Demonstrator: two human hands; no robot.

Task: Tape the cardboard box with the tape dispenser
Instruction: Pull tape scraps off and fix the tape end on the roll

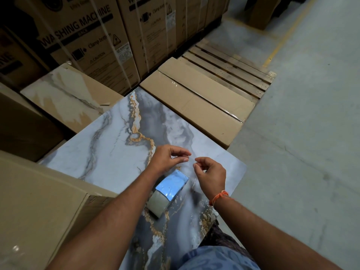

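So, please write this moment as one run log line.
left hand: pinching clear tape | right hand: pinching tape | dispenser: lying on marbled box | taping: not begun

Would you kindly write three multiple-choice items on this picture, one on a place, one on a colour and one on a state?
1. Where is the tape dispenser?
A. On the marbled slab, between the two forearms
B. On the wooden pallet
C. On the concrete floor

2. What colour is the band on the right wrist?
A. Green
B. Orange
C. White

3. What is the left hand doing?
A. Gripping the dispenser
B. Lying flat on a box
C. Raised above the slab, fingertips pinched

Answers: 1 A, the dispenser rests on the slab beneath the hands. 2 B, the thread looks orange. 3 C, its fingertips meet near the right hand, clear of the dispenser.
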